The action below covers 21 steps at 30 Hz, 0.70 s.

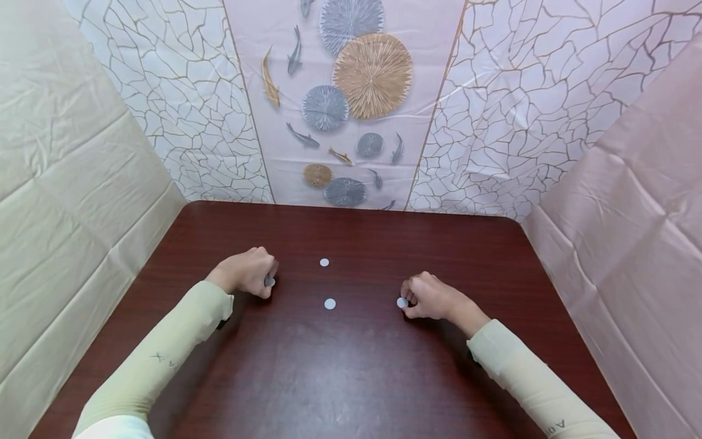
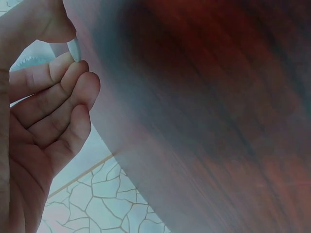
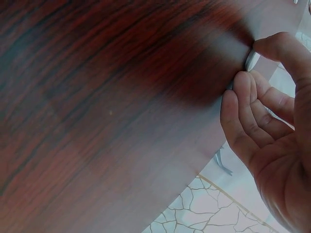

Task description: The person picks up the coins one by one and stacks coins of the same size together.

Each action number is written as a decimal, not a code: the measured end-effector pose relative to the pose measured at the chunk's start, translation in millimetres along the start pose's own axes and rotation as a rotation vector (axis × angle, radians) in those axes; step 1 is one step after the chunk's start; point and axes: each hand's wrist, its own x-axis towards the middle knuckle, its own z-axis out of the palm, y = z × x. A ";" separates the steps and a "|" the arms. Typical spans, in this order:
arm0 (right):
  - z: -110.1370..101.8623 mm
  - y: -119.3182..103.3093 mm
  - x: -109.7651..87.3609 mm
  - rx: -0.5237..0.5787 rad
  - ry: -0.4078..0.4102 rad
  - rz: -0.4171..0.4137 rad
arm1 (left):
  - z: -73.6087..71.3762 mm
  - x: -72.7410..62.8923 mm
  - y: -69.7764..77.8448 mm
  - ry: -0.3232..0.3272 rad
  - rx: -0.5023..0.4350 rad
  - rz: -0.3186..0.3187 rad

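My left hand (image 1: 249,272) pinches a small white disc (image 1: 269,281) between thumb and fingers, over the left part of the table. In the left wrist view that disc (image 2: 74,49) appears edge-on, held between the thumb tip and the fingertips. On the right, my right hand (image 1: 433,297) has thumb and fingers at the edges of another white disc (image 1: 403,302). The right wrist view shows this disc (image 3: 251,60) pinched close over the wood. Two more white discs lie flat between the hands, a farther one (image 1: 325,262) and a nearer one (image 1: 329,303).
The dark red-brown wooden table (image 1: 351,372) has rounded far corners. Behind it hangs a patterned curtain (image 1: 351,146) with fish and round motifs. Plain pale cloth walls stand along the left side (image 1: 71,201) and right side (image 1: 631,201).
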 end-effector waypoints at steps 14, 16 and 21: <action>1.7 1.0 -1.8 0.005 0.025 -0.016 | 9.8 -31.6 7.7 0.073 0.018 0.052; 1.8 0.7 -2.0 0.002 0.026 -0.013 | 11.3 -35.5 8.2 0.072 0.005 0.046; 1.6 -0.4 -1.8 0.000 0.028 -0.006 | 16.3 -43.8 8.1 0.085 -0.012 0.051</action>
